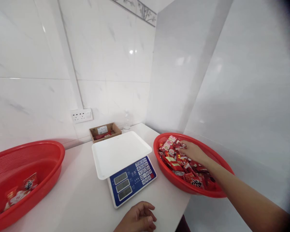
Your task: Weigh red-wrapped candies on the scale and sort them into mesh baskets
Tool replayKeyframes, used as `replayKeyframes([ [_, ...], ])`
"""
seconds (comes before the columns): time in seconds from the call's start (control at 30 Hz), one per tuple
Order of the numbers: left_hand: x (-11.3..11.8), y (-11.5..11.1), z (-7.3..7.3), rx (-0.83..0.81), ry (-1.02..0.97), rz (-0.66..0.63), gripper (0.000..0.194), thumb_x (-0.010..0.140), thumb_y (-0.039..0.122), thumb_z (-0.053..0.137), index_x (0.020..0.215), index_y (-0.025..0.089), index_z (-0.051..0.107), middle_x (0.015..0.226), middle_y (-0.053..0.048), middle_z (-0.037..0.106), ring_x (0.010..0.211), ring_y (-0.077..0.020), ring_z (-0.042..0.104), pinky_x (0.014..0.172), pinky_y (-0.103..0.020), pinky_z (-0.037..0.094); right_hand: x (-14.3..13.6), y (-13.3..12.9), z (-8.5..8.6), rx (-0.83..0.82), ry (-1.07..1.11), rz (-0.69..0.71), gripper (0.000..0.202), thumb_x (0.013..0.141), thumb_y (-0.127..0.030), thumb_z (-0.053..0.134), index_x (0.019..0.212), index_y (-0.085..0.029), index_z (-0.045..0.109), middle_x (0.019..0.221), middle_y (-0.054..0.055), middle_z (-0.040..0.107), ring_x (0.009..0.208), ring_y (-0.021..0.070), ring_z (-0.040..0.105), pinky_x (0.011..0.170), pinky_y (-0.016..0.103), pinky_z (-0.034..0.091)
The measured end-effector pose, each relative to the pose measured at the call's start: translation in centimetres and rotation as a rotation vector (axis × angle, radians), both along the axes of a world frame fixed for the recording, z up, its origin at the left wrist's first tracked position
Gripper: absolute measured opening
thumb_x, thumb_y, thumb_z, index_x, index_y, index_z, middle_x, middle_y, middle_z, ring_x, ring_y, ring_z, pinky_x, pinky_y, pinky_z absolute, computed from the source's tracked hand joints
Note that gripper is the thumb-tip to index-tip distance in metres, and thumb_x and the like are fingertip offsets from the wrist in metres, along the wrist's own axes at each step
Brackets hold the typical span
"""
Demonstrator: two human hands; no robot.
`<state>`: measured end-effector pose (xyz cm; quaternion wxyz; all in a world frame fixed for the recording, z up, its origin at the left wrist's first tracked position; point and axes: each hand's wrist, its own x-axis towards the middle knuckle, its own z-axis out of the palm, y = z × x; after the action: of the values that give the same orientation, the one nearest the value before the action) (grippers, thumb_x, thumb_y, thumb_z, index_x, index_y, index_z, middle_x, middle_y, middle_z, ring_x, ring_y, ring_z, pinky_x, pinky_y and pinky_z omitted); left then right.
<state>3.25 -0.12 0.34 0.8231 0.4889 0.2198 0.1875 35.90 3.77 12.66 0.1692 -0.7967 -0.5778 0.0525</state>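
Note:
My right hand point(192, 152) reaches into the red plastic basket point(163, 169) on the right. Its fingers and thumb close around a small red wrapped packet point(181, 145) among a heap of snack packets point(177, 162), mostly red, with a pink one point(169, 141) at the far side. My left hand point(139, 217) hovers near the table's front edge, fingers loosely curled and apart, with nothing seen in it. Just beyond it stands a digital scale point(132, 180) with a blue keypad panel and a bare white weighing tray point(120, 153).
Another red basket point(55, 154) at the left holds a few packets point(30, 182). A cardboard box point(94, 130) with red packets and a clear bottle point(127, 120) stand behind the scale. Walls with a socket point(82, 115) enclose the white table point(82, 193).

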Motion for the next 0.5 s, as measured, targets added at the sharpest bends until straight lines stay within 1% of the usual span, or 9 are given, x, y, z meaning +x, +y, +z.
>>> replayKeyframes([
  [0.07,0.1,-0.2,0.3,-0.025,0.002,0.008,0.052,0.056,0.046,0.075,0.094,0.016,0.055,0.081,-0.003,0.059,0.068,-0.0124,0.059,0.067,-0.028,0.041,-2.1,1.3,0.9,0.088,0.102,0.079,0.034,0.079,-0.035,0.046,0.109,-0.020,0.054,0.113,0.004,0.060,0.101,0.0204,0.055,0.083,0.027,0.043],
  [0.13,0.1,-0.3,0.4,-0.055,-0.009,0.020,0.053,0.053,0.045,0.077,0.092,0.015,0.055,0.079,-0.003,0.060,0.066,-0.0123,0.058,0.066,-0.028,0.041,-5.3,2.9,1.4,0.144,0.279,0.198,0.031,0.077,-0.036,0.050,0.103,-0.020,0.055,0.108,0.004,0.062,0.098,0.0202,0.057,0.083,0.028,0.044],
  [0.2,0.0,-0.4,0.4,-0.076,-0.032,0.035,0.052,0.052,0.043,0.077,0.091,0.015,0.056,0.078,-0.003,0.060,0.065,-0.0127,0.059,0.067,-0.030,0.041,-9.1,4.6,1.5,0.118,0.494,0.301,0.027,0.074,-0.033,0.054,0.097,-0.020,0.056,0.096,0.004,0.066,0.088,0.0200,0.061,0.076,0.029,0.047],
  [0.27,-0.1,-0.3,0.0,-0.070,-0.048,0.034,0.052,0.053,0.043,0.077,0.091,0.015,0.057,0.078,-0.004,0.060,0.067,-0.0145,0.059,0.071,-0.033,0.042,-12.9,6.1,1.1,0.028,0.656,0.372,0.028,0.074,-0.031,0.055,0.099,-0.019,0.055,0.086,0.004,0.068,0.077,0.0188,0.064,0.065,0.027,0.049],
  [0.33,-0.1,-0.1,-0.6,-0.050,-0.050,0.026,0.051,0.054,0.042,0.077,0.093,0.015,0.058,0.079,-0.005,0.061,0.071,-0.0169,0.060,0.076,-0.037,0.042,-16.1,7.4,0.6,-0.050,0.731,0.435,0.034,0.075,-0.031,0.055,0.106,-0.018,0.053,0.080,0.004,0.068,0.069,0.0176,0.064,0.055,0.024,0.048],
  [0.37,-0.1,0.0,-1.1,-0.037,-0.048,0.019,0.051,0.054,0.042,0.077,0.094,0.015,0.058,0.080,-0.005,0.062,0.074,-0.0182,0.060,0.078,-0.039,0.041,-17.3,8.0,0.3,-0.070,0.740,0.459,0.038,0.075,-0.031,0.056,0.111,-0.019,0.051,0.081,0.004,0.068,0.068,0.0170,0.064,0.052,0.023,0.047],
  [0.43,0.0,0.3,-2.0,-0.013,-0.042,0.003,0.053,0.054,0.042,0.077,0.095,0.016,0.059,0.082,-0.007,0.063,0.079,-0.0207,0.061,0.082,-0.043,0.040,-19.1,8.9,-0.2,-0.074,0.730,0.487,0.047,0.073,-0.031,0.059,0.118,-0.020,0.048,0.089,0.005,0.067,0.071,0.0163,0.064,0.055,0.023,0.048],
  [0.5,0.1,0.6,-2.8,0.014,-0.034,-0.007,0.056,0.053,0.044,0.077,0.096,0.015,0.059,0.084,-0.008,0.063,0.083,-0.0226,0.061,0.086,-0.047,0.038,-19.8,9.5,-0.3,-0.045,0.710,0.476,0.054,0.072,-0.031,0.062,0.122,-0.019,0.046,0.100,0.008,0.064,0.078,0.0163,0.063,0.062,0.024,0.049],
])
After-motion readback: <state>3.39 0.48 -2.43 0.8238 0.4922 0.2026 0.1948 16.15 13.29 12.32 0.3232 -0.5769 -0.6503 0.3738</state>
